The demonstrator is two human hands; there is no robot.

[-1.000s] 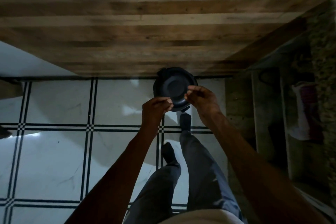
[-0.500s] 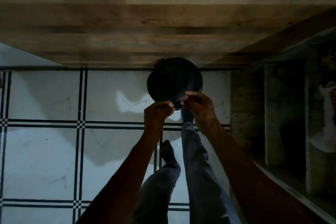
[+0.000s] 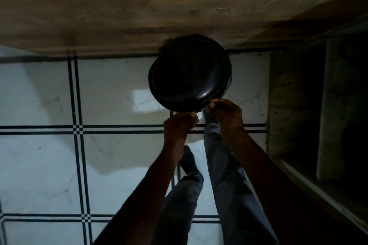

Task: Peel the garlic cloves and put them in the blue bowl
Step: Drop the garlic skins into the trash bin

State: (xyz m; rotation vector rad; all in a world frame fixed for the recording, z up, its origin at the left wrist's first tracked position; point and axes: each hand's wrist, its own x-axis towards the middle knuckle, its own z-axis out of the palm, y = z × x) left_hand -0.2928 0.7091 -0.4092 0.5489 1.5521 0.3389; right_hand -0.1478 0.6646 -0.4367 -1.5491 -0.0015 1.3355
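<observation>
A dark round bowl (image 3: 189, 73) sits on the tiled floor just beyond my feet, at the foot of a wooden front. It is too dim to tell its colour or what is in it. My left hand (image 3: 180, 125) and my right hand (image 3: 225, 113) meet fingertip to fingertip at the bowl's near rim. Both have curled fingers and pinch something small between them. This looks like a garlic clove, though the dark hides it.
White floor tiles with black double lines (image 3: 109, 89) spread to the left. A wooden board front (image 3: 139, 6) fills the top. A rough stone shelf unit (image 3: 294, 105) stands at the right. My legs in grey trousers (image 3: 225, 165) stretch towards the bowl.
The view has drawn closer, so the bowl looks bigger. Both hands have slid from over the bowl's middle to its near rim, still pinched together.
</observation>
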